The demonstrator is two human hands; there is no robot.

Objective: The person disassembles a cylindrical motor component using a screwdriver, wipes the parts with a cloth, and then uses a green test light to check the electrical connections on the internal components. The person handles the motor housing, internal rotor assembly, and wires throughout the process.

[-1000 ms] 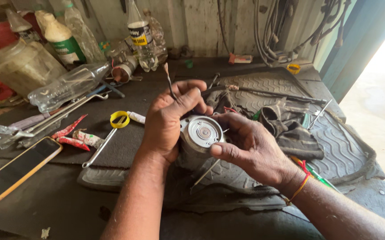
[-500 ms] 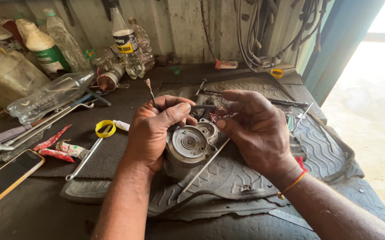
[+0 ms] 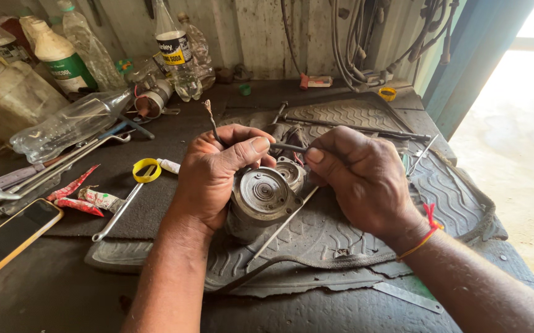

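Left hand (image 3: 217, 176) pinches a thin wire (image 3: 212, 126) w/ thumb and fingers, cupping the round metal motor (image 3: 260, 200) — which sits on a ribbed rubber mat (image 3: 353, 240). Right hand (image 3: 359, 179), just beside motor, grips a dark rod (image 3: 288, 148) between fingertips. Yellow ring (image 3: 146, 170) lies left of motor.

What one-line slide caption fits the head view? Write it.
Left hand and right hand pinch a wire above a round metal motor.
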